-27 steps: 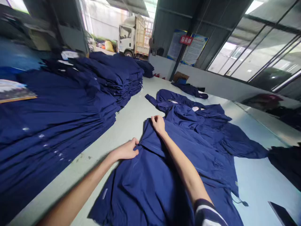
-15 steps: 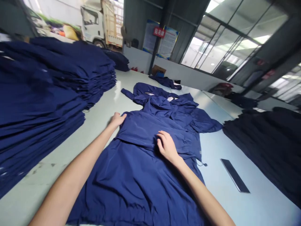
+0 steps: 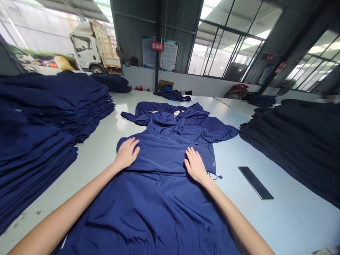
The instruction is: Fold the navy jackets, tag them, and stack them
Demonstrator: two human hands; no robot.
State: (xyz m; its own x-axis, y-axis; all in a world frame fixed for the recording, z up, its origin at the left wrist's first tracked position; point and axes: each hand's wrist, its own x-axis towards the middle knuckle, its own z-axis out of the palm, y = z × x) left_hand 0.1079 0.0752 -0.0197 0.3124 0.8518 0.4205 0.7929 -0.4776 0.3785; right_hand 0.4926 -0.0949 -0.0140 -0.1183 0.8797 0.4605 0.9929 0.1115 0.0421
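Observation:
A navy blue jacket lies on the pale table, its hood and collar at the far end and its sleeves toward the sides. My left hand rests flat on the left part of its folded-over panel, fingers spread. On the right part of the same panel lies my right hand, palm down with fingers stretched out. A drawstring with a toggle sticks out past the panel's right edge. Nearer to me, more navy fabric spreads beneath my forearms, wrinkled and gathered at the bottom.
Tall stacks of navy garments line the left side. A dark garment pile stands on the right. Between it and the jacket lies a flat dark rectangular plate. Another navy garment and a cardboard box are at the back.
My left hand has gone from gripping the panel's left edge to lying flat on the fabric. My right hand has flattened out near the panel's right side. The view has tilted and shifted.

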